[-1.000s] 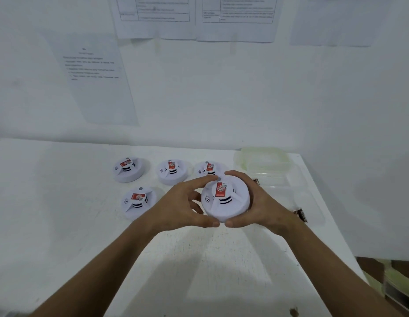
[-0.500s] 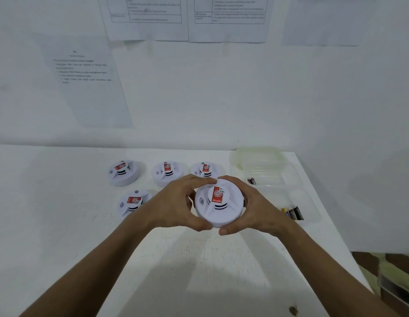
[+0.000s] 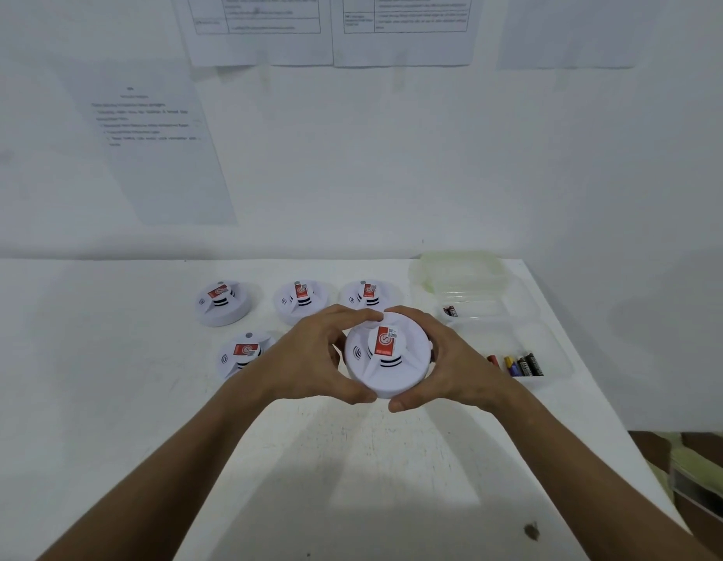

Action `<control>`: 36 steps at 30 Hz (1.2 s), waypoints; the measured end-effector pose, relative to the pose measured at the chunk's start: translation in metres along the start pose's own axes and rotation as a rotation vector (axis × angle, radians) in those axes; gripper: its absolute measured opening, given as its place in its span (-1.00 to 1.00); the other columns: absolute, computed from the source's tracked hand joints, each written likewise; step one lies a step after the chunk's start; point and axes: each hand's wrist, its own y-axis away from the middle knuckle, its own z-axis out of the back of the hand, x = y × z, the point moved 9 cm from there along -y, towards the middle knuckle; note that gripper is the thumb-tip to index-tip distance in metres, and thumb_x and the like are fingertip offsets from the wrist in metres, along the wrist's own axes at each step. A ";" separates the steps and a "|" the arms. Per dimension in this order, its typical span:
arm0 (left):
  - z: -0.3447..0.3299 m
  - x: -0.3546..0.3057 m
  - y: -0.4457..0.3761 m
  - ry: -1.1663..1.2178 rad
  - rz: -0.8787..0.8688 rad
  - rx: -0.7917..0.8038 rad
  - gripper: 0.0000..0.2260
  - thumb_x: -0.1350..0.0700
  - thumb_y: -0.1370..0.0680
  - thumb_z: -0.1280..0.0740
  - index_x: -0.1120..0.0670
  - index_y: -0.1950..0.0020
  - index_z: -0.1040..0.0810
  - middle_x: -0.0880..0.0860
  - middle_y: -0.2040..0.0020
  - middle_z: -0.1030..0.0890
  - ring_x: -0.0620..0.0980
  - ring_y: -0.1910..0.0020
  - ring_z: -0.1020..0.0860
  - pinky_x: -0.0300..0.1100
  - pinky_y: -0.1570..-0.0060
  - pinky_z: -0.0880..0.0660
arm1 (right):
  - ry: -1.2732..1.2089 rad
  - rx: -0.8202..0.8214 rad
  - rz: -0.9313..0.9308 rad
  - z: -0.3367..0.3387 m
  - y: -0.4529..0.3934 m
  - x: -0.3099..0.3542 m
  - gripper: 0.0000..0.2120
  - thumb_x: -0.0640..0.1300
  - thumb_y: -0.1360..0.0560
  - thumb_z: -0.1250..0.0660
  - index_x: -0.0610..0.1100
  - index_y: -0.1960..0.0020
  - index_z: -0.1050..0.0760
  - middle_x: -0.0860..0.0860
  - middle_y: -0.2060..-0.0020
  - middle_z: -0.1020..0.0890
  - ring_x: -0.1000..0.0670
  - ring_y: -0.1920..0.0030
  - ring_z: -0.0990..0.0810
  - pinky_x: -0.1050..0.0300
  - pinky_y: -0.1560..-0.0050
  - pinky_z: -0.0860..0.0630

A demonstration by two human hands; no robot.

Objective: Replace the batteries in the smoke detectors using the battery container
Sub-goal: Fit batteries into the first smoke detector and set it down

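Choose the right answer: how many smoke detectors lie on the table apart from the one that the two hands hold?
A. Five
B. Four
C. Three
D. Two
B. Three detectors stand in the back row and one lies nearer, left of the hands, while the left hand and right hand grip the held detector.

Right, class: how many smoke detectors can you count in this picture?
5. Three in a back row; one front-left; one held in both hands. None seems hidden.
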 end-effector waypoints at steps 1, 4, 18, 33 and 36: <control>0.001 0.000 0.001 0.000 -0.001 -0.003 -0.20 -0.04 -0.20 -0.64 -0.18 -0.38 -0.39 -0.29 -0.15 -0.47 -0.17 0.01 -0.53 -0.37 0.20 -0.52 | 0.002 0.000 0.000 -0.001 -0.001 0.000 -0.02 -0.08 -0.11 -0.68 0.13 -0.42 -0.28 0.11 -0.35 -0.44 0.07 -0.34 -0.43 0.04 -0.32 -0.50; 0.002 0.000 0.004 0.008 -0.002 -0.007 -0.23 -0.03 -0.21 -0.64 -0.24 -0.34 -0.38 -0.29 -0.15 -0.48 -0.20 0.00 -0.51 -0.38 0.19 -0.52 | 0.007 0.004 -0.005 -0.004 -0.001 0.000 -0.01 -0.06 -0.11 -0.68 0.14 -0.42 -0.28 0.12 -0.35 -0.44 0.07 -0.35 -0.43 0.02 -0.33 -0.49; -0.001 -0.006 0.002 -0.003 -0.014 -0.021 -0.24 -0.01 -0.22 -0.63 -0.34 -0.28 -0.33 -0.33 -0.12 -0.46 -0.28 -0.05 -0.48 -0.40 0.16 -0.52 | 0.009 0.021 0.003 0.001 0.004 0.006 -0.03 -0.14 -0.13 -0.68 0.11 -0.42 -0.27 0.12 -0.34 -0.43 0.10 -0.33 -0.42 0.03 -0.33 -0.48; -0.001 0.008 0.012 0.123 0.093 -0.045 -0.22 -0.04 -0.22 -0.64 -0.21 -0.38 -0.39 -0.19 -0.20 -0.54 -0.16 -0.03 -0.57 -0.29 0.15 -0.58 | 0.042 -0.043 0.054 0.001 0.001 0.011 -0.08 -0.07 -0.08 -0.70 0.48 -0.22 -0.31 0.22 -0.24 -0.41 0.26 -0.23 -0.43 0.42 -0.10 -0.48; 0.003 0.008 0.014 0.138 0.092 -0.056 -0.35 0.00 -0.24 -0.64 -0.37 -0.21 -0.44 -0.21 -0.10 -0.59 -0.17 0.01 -0.57 -0.26 0.14 -0.59 | 0.030 -0.049 0.067 -0.003 -0.002 0.012 -0.08 -0.12 -0.09 -0.71 0.38 -0.25 -0.33 0.18 -0.26 -0.41 0.25 -0.24 -0.43 0.41 -0.10 -0.48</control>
